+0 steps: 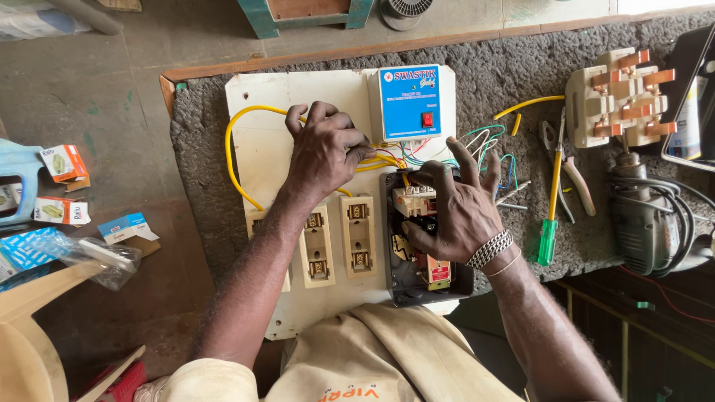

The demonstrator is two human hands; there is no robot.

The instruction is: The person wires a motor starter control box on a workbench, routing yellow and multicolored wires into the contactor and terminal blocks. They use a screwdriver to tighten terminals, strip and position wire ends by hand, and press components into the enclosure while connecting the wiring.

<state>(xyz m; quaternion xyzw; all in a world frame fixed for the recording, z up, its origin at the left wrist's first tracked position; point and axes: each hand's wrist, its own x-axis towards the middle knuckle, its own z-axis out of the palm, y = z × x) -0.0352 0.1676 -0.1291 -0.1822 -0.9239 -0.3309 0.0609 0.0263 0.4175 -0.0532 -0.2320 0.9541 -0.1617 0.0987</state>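
An open dark switch box (417, 286) with a cream contactor (414, 201) inside is sitting at the lower right of a white mounting board (261, 149), at about five o'clock from the board's centre. Yellow wires (232, 160) are looping in from nine o'clock; a blue-faced control unit (411, 103) is sitting at twelve, three cream fuse holders (359, 237) at nine. At three o'clock a green-handled screwdriver (550, 223) and pliers (572, 175) are lying on the grey mat (506, 74). The left hand (322, 152) is curling closed, pinching the yellow wires. The right hand (456, 208) is half spread, thumb and forefinger touching the contactor.
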